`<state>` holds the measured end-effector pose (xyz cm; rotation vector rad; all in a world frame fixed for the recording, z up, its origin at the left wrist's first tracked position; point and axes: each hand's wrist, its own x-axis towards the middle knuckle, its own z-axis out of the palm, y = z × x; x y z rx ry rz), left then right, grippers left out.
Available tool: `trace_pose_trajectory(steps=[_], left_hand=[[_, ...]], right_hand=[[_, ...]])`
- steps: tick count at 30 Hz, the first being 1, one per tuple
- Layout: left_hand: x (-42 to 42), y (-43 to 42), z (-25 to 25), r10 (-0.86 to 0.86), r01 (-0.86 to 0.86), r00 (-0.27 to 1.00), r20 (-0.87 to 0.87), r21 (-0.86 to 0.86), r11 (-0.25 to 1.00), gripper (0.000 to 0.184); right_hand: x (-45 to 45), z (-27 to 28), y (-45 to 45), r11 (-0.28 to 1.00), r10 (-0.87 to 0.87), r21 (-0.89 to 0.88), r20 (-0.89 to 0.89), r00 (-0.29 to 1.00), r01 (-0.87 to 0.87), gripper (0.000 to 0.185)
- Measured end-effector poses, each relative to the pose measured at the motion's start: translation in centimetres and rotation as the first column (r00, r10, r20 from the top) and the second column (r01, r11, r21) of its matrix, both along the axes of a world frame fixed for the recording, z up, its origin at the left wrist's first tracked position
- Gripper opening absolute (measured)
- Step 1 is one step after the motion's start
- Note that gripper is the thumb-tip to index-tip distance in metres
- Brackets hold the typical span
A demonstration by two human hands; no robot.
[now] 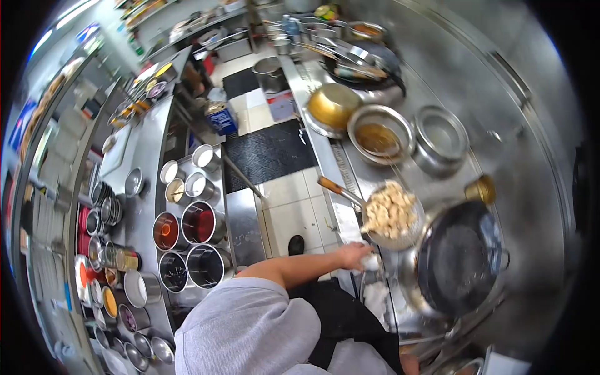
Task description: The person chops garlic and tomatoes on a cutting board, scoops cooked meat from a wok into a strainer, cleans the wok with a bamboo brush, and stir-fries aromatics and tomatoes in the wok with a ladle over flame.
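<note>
My left hand [354, 255] is at the front edge of the stove, its fingers closed round a bunched white cloth [372, 262]. More white cloth [377, 297] lies along the edge just below it. Close beyond the hand, a wire strainer [409, 239] with a wooden handle [331, 185] holds a heap of pale, chunky food pieces [390, 209]. Farther right, a large dark wok [462, 259] sits on the burner, with a wet-looking inside. At the bottom edge only a bit of my right hand [409, 364] shows; its fingers are hidden.
Beyond the strainer stand a metal bowl of brown liquid [377, 137], a steel pot [441, 137] and an upturned golden bowl [334, 106]. Several steel pots of sauces [201, 223] stand on the counter behind me. Black mats [272, 153] lie on the tiled floor.
</note>
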<state>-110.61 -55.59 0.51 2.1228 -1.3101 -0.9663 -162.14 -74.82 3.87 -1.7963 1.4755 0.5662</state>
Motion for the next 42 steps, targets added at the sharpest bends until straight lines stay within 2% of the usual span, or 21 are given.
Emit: trace_pose_trajectory(steps=[2,3,5,6,7,8,11,13,16,18,20,22,26,28,30,32,34,36,38,40,42], left_hand=[[3.1,2.6,-0.1,-0.009,-0.006,0.987,-0.162,-0.094,0.996,0.085],[5.1,4.2,0.0,-0.012,-0.007,0.983,-0.181,-0.102,0.995,0.081],[10.4,8.5,0.8,0.004,-0.026,0.981,-0.193,-0.112,0.993,0.077],[13.4,11.1,2.0,0.049,-0.088,0.963,-0.265,-0.138,0.986,0.073],[16.8,13.7,3.2,0.090,-0.151,0.938,-0.335,-0.162,0.975,0.069],[20.3,16.3,4.2,0.107,-0.169,0.939,-0.327,-0.167,0.971,0.069],[30.0,23.8,6.6,0.435,-0.484,0.840,-0.325,-0.086,0.871,0.063],[36.3,28.1,8.6,0.562,-0.612,0.775,-0.291,-0.122,0.781,0.061],[44.5,33.2,10.4,0.695,-0.752,0.657,-0.292,-0.185,0.633,0.057],[49.0,35.6,11.9,0.761,-0.801,0.597,-0.253,-0.145,0.581,0.056],[53.0,37.6,12.9,0.790,-0.841,0.538,-0.293,-0.121,0.528,0.057],[57.2,39.6,13.2,0.795,-0.848,0.527,-0.301,-0.116,0.518,0.058],[66.1,44.8,13.8,0.814,-0.847,0.526,-0.246,-0.071,0.527,0.057],[71.0,48.6,14.1,0.857,-0.886,0.463,-0.224,-0.097,0.453,0.057],[76.0,53.6,12.5,0.950,-0.965,0.258,-0.176,-0.100,0.244,0.057],[78.5,57.4,12.4,0.986,-1.000,-0.007,0.167,-0.016,-0.004,0.055],[78.1,64.0,7.6,0.932,-0.984,-0.040,0.361,0.146,-0.099,0.053],[75.8,67.2,4.6,0.951,-0.942,-0.015,0.308,0.315,-0.117,0.050],[73.0,67.9,2.2,0.983,-0.919,-0.186,0.015,0.351,-0.179,0.047],[72.9,65.7,2.6,0.997,-0.905,-0.065,0.042,0.418,-0.077,0.048],[75.3,63.5,2.8,0.914,-0.724,-0.364,-0.180,0.672,-0.156,0.048]], right_hand=[[5.3,2.2,-4.8,0.951,0.308,0.031,-0.026,0.951,-0.307,0.031],[9.2,3.1,-6.7,0.944,0.322,0.046,0.083,0.943,-0.326,0.028],[20.4,5.8,-6.3,0.978,0.141,0.098,0.333,0.932,-0.183,0.041],[28.2,8.5,-3.3,0.957,0.288,-0.109,0.382,0.878,-0.267,0.041],[35.4,10.7,-0.1,0.892,0.435,-0.314,0.400,0.807,-0.325,0.042],[40.4,10.3,0.9,0.870,0.488,-0.294,0.416,0.767,-0.395,0.042],[54.2,10.9,5.4,0.888,0.449,-0.125,0.446,0.774,-0.443,0.046],[61.3,10.3,6.7,0.745,0.620,-0.023,0.391,0.680,-0.667,0.048],[69.6,10.8,7.5,0.600,0.785,-0.197,0.333,0.522,-0.776,0.047],[74.8,12.6,8.8,0.629,0.771,-0.174,0.269,0.578,-0.758,0.050],[79.1,12.5,8.9,0.719,0.669,-0.132,0.398,0.628,-0.682,0.050],[84.8,14.1,10.1,0.704,0.664,-0.102,0.445,0.601,-0.702,0.052],[100.2,16.4,13.5,0.575,0.724,-0.062,0.502,0.472,-0.816,0.053],[109.0,16.1,14.5,0.534,0.723,-0.066,0.554,0.414,-0.843,0.053],[119.7,15.0,15.1,0.321,0.795,-0.104,0.571,0.208,-0.941,0.050],[130.2,14.7,16.0,0.123,0.930,-0.231,0.366,0.031,-0.965,0.049],[139.5,15.8,17.2,0.013,0.954,-0.345,0.287,-0.092,-0.938,0.050],[147.8,18.1,19.1,-0.007,0.943,-0.399,0.302,-0.139,-0.917,0.050],[155.0,20.5,21.7,0.016,0.905,-0.448,0.387,-0.178,-0.894,0.050],[161.0,21.1,25.0,0.002,0.875,-0.466,0.429,-0.223,-0.885,0.051],[166.5,20.4,29.1,0.010,0.791,-0.430,0.556,-0.256,-0.903,0.049]])
